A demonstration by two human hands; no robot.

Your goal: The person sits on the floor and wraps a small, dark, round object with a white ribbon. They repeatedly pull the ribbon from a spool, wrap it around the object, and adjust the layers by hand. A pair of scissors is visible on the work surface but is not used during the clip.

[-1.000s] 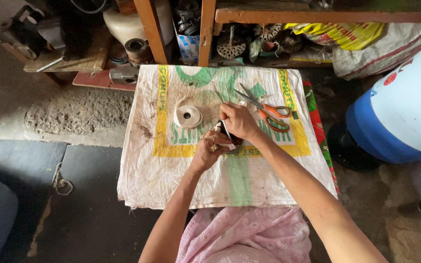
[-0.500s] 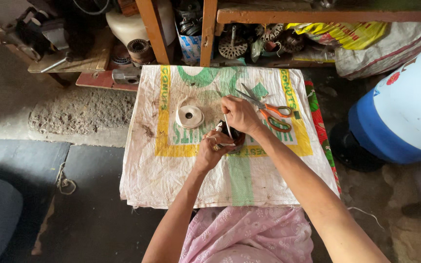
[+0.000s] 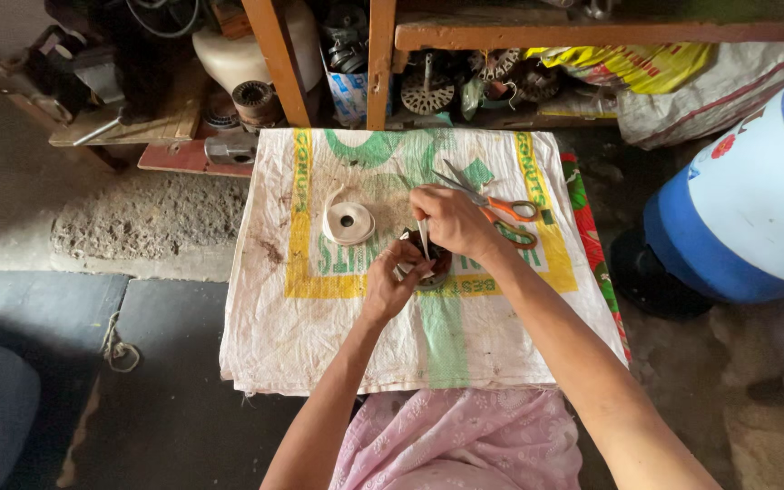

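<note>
While our left hand [image 3: 390, 283] steadies the small dark round part [image 3: 435, 269] at mid-surface, our right hand [image 3: 454, 220] pinches a thin pale strip [image 3: 424, 239] into it. We judge insertion underway; next needs careful pushing. Tape roll [image 3: 350, 221] lies left, scissors [image 3: 496, 207] far right.

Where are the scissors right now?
In the head view, the orange-handled scissors lie on the woven sack cloth just beyond the right hand, toward the shelf; the roll of white tape is off to their left.
</note>
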